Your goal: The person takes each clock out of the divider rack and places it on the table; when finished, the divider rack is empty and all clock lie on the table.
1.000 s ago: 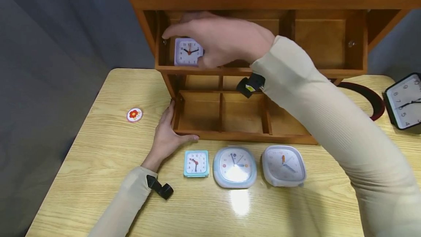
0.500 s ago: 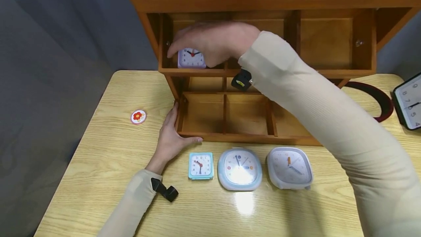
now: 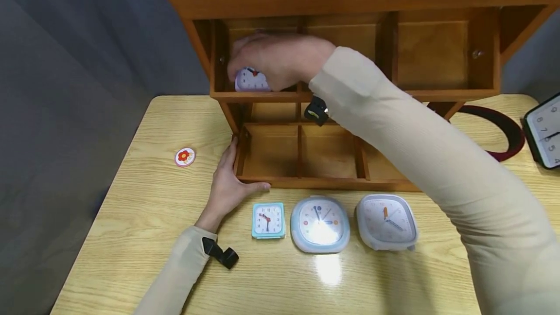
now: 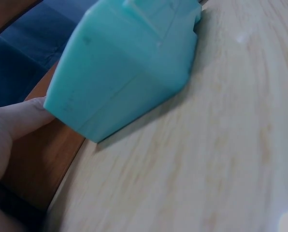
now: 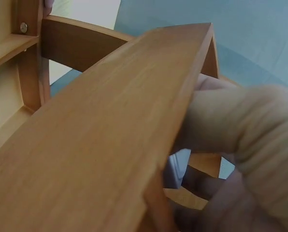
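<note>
My right hand (image 3: 280, 57) reaches down into the left compartment of the upper wooden tray (image 3: 437, 96). Its fingers and thumb hold a small lilac square alarm clock (image 3: 253, 81), whose upper face the hand covers. In the right wrist view, part of the clock (image 5: 177, 169) shows between thumb and fingers, behind the tray's front board. My left hand (image 3: 224, 186) rests on the front left corner of the lower tray (image 3: 323, 182), thumb straight along the front, fingers along the side. Near that thumb stands a small turquoise alarm clock (image 3: 268, 220), large in the left wrist view.
A light blue rounded clock (image 3: 320, 225) and a grey-white one (image 3: 387, 222) stand in line right of the turquoise clock. A round flower sticker (image 3: 185, 157) lies left. Far right are a dark red band (image 3: 503, 125) and a black-framed clock (image 3: 547, 130).
My right hand has come lower over the lilac clock, and its fingers have closed in around it. The left hand has stayed on the lower tray's corner. The view has shifted slightly.
</note>
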The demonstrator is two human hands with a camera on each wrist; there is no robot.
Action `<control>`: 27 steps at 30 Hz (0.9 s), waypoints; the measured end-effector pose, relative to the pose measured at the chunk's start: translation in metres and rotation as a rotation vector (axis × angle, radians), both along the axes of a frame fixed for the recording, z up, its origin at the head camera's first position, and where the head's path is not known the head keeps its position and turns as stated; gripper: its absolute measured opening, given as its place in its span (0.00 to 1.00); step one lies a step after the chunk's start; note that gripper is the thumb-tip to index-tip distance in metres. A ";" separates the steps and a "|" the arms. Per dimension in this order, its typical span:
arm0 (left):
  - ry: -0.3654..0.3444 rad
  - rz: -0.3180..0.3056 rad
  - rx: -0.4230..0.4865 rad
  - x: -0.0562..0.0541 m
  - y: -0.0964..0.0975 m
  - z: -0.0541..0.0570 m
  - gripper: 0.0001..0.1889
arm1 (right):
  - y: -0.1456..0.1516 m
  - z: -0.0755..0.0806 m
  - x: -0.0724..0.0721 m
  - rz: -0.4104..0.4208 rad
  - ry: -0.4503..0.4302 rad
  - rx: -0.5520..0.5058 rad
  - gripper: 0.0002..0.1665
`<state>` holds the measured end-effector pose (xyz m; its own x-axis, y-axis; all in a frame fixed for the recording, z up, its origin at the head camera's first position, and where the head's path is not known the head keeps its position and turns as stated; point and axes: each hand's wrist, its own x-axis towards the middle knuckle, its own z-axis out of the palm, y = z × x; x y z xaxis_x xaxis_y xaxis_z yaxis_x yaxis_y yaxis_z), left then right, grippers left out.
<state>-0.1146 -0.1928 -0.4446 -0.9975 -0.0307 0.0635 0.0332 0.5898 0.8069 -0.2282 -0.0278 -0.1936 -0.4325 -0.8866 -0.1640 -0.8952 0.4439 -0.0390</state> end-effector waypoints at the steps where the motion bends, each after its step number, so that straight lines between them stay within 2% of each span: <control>1: -0.001 0.002 -0.001 0.000 -0.001 0.000 0.69 | 0.000 0.000 0.000 0.006 0.006 -0.001 0.33; 5: -0.016 0.004 -0.005 0.000 -0.001 -0.001 0.69 | 0.000 -0.001 0.000 0.008 0.006 -0.003 0.33; 9: -0.024 0.004 -0.002 0.002 -0.001 -0.001 0.69 | 0.003 0.000 0.000 -0.042 -0.014 -0.034 0.35; 12: -0.013 -0.003 0.000 0.001 -0.001 0.000 0.69 | 0.006 0.004 0.001 -0.073 -0.012 -0.086 0.37; 18: 0.007 -0.010 -0.006 -0.002 -0.002 0.001 0.70 | 0.011 0.010 0.004 -0.073 -0.002 -0.165 0.38; 23: -0.001 -0.011 -0.001 -0.004 0.000 0.000 0.69 | 0.016 0.011 0.009 -0.132 -0.018 -0.229 0.39; 27: -0.011 -0.008 0.001 -0.003 0.000 0.001 0.69 | 0.022 0.008 0.014 -0.127 -0.021 -0.325 0.39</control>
<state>-0.1180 -0.1925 -0.4441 -0.9984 -0.0230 0.0520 0.0285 0.5888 0.8078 -0.2146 -0.0058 -0.1858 -0.5420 -0.8334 0.1078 -0.8313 0.5129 -0.2143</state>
